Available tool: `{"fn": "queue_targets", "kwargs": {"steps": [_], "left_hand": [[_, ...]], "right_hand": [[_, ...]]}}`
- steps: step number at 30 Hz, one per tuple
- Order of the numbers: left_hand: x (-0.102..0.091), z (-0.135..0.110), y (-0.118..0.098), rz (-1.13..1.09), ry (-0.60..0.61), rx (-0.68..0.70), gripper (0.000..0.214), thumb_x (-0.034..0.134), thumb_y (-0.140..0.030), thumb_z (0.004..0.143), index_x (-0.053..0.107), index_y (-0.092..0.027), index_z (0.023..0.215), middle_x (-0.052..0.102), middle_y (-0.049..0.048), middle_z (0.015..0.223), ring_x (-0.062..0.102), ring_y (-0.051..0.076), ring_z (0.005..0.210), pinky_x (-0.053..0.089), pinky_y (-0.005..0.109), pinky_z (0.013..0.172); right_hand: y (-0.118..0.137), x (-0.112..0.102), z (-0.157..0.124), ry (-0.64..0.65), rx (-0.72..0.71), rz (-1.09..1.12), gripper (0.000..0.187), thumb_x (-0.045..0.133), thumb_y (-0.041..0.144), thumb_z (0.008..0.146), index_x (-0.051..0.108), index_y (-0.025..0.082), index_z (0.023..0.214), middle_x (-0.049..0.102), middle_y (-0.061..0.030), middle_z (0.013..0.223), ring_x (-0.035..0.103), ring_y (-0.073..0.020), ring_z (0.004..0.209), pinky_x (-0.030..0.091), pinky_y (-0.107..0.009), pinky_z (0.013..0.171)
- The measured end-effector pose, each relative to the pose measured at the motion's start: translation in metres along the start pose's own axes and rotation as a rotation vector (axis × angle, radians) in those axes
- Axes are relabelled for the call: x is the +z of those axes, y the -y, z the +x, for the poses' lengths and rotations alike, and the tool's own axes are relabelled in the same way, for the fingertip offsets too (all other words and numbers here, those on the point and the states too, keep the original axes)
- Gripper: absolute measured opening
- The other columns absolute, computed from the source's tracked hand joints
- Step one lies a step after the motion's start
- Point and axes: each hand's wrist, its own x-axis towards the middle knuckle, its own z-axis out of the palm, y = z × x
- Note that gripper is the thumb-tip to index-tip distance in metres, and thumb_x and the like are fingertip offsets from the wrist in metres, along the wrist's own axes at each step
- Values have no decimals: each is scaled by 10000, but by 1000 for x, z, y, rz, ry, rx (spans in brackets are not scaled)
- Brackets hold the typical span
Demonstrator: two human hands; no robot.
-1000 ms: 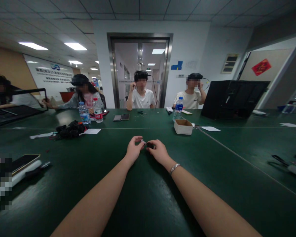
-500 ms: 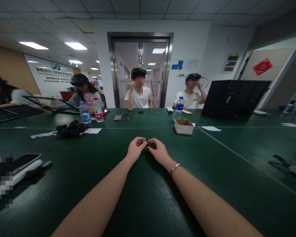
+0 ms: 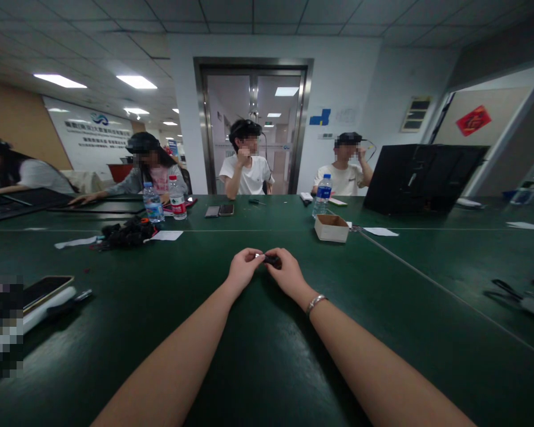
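Note:
Both my hands meet above the green table, around a small dark object with a shiny, silvery left end. My left hand pinches the silvery end between thumb and fingers. Opposite it, my right hand, with a silver bracelet on the wrist, is closed on the black body of the small dark object. Fingers cover much of the object, and its kind is too small to make out.
A small open cardboard box stands ahead to the right, near a water bottle. Tangled black gear and two bottles lie ahead left. A phone is at left, a large black case at right. Several people sit opposite.
My hands stay almost in place, still holding the small object. Across the table, one person's head and raised hand have shifted, and at left a dark flat panel has been lowered.

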Motion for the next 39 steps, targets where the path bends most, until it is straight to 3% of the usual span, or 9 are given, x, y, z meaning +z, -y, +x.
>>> {"fn": "queue_targets", "kwargs": {"steps": [23, 29, 39], "left_hand": [[-3, 1, -4, 66, 86, -38, 342, 670, -458, 664, 659, -127, 745, 606, 11, 604, 540, 118, 577, 409, 246, 591], [-1, 2, -3, 115, 38, -69, 389, 648, -515, 652, 624, -129, 685, 581, 5, 562, 501, 113, 518, 373, 246, 539], [-4, 1, -3, 119, -2, 19, 398, 605, -544, 690, 576, -155, 610, 502, -33, 535, 452, 97, 520, 350, 240, 558]], "right_hand": [[4, -2, -3, 12, -86, -30, 209, 533, 90, 732, 590, 189, 908, 525, -20, 904, 516, -129, 797, 449, -262, 709], [5, -1, -3, 2, -115, -14, 230, 534, 62, 723, 589, 190, 906, 523, -18, 901, 512, -127, 789, 447, -269, 716], [4, 1, -2, -2, -139, -30, 204, 566, 112, 733, 595, 196, 916, 539, -24, 903, 521, -138, 798, 444, -285, 731]]}}
